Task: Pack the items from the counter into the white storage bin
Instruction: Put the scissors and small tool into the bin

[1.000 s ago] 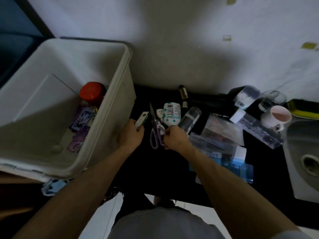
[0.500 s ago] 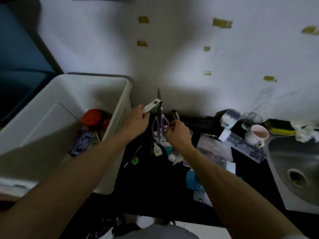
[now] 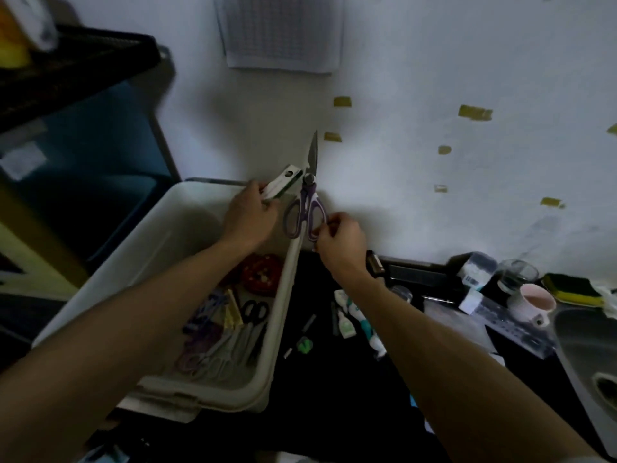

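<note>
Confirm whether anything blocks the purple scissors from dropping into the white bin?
No lid or obstacle is visible. The right hand holds the purple scissors blades-up over the white bin's right rim. Only the left hand, gripping a small white box, sits just left of them above the open bin.

The left hand and right hand are bare, as are both forearms.
</note>
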